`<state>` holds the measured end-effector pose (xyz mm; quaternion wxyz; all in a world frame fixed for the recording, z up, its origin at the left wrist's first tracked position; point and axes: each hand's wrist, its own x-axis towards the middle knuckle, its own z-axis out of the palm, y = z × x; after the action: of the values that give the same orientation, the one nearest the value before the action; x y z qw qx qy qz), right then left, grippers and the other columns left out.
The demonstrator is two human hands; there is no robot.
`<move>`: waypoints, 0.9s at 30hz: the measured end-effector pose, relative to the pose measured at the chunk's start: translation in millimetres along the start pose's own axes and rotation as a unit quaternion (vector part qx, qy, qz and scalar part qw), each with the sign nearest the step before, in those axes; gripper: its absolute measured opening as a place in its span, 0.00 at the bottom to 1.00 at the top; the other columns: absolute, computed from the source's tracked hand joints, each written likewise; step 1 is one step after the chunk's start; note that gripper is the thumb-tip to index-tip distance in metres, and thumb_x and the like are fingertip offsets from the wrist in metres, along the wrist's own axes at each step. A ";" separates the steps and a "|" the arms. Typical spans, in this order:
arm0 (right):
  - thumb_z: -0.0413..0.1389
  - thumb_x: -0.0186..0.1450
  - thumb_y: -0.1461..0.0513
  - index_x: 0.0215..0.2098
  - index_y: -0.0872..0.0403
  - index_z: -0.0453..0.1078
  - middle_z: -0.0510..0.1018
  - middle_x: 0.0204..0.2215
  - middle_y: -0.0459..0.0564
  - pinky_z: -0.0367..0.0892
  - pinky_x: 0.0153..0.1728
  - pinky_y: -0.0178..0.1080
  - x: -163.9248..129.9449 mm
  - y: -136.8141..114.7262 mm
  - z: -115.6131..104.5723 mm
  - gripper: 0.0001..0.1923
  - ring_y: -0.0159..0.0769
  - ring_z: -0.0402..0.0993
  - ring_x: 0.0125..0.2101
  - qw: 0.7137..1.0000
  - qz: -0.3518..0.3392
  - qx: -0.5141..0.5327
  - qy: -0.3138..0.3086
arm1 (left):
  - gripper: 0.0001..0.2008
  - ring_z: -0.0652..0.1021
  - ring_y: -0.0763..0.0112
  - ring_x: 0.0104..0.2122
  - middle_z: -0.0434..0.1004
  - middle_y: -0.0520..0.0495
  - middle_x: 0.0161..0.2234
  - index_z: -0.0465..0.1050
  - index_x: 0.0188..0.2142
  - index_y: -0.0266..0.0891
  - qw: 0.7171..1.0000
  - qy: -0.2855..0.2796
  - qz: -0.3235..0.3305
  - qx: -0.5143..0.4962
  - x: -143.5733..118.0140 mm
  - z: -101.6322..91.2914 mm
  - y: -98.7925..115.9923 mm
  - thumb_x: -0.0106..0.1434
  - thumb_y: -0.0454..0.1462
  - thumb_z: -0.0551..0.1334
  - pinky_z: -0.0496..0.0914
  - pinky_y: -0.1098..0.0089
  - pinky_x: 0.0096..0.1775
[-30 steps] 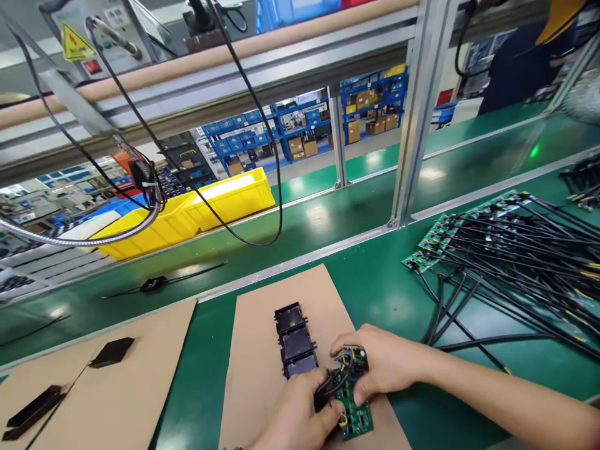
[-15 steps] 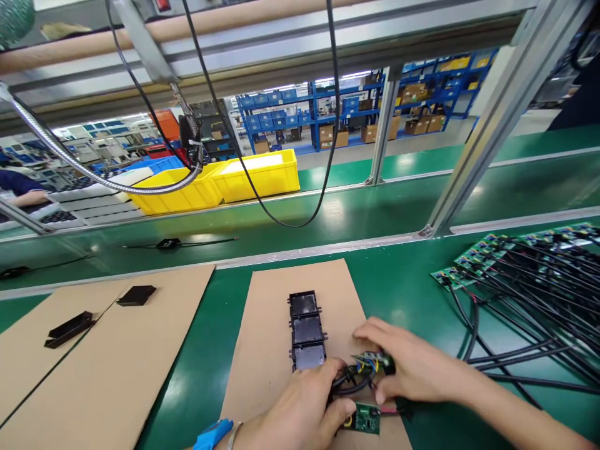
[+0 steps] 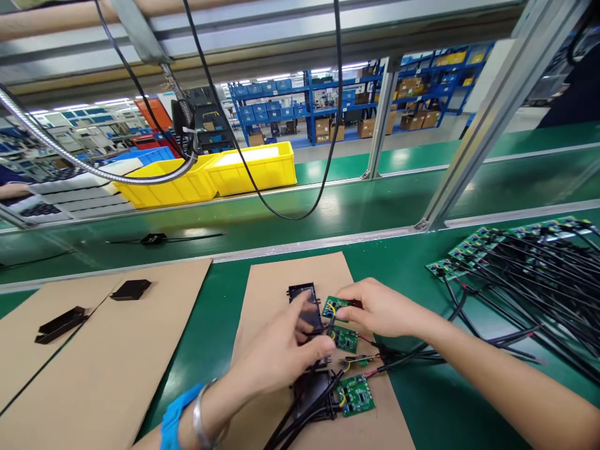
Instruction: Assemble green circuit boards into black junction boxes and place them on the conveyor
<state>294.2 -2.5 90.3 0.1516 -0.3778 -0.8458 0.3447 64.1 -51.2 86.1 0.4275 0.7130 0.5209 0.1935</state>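
On the far left, a brown cardboard sheet [image 3: 117,369] lies on the green surface [image 3: 412,275], and 2 flat black plastic parts [image 3: 60,323] rest on it, well apart from each other. Behind them, past the conveyor belt [image 3: 290,219], stand 2 yellow bins [image 3: 210,178] side by side; the right one seems to hold something pale and flat, but what it is cannot be told from here.

On the middle cardboard sheet [image 3: 276,281], the left hand [image 3: 281,350] comes in with a blue wristband [image 3: 175,415] and a metal bangle. Its fingers are loosely curled over a row of black plastic housings [image 3: 304,300], the fingertips pressing down on the row. The nearest housing [image 3: 312,394] shows below the hand, with black cables running out of it.

Just to the right, the right hand [image 3: 379,309] pinches a small green circuit board [image 3: 335,306] between thumb and fingers, holding it just beside the top housing. A 2nd board [image 3: 345,339] sits just below it, touching the left hand's fingertips, and a 3rd board [image 3: 355,395] lies beside the near housing, coloured wires trailing from each.

On the far right, a pile of green boards with long black cables [image 3: 520,269] spreads across the surface.
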 end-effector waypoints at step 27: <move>0.51 0.68 0.62 0.50 0.56 0.68 0.67 0.40 0.54 0.68 0.36 0.42 52.2 1.6 49.1 0.14 0.40 0.69 0.38 0.975 -0.049 -0.207 -0.059 | 0.10 0.75 0.68 0.29 0.73 0.53 0.28 0.68 0.43 0.41 0.995 0.018 0.014 0.096 34.7 -23.7 -56.1 0.62 0.39 0.58 0.64 0.71 0.30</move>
<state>234.8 14.1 53.9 0.0364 -0.3380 -0.9239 0.1758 27.8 -4.9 47.9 0.3453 0.7541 0.5348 0.1615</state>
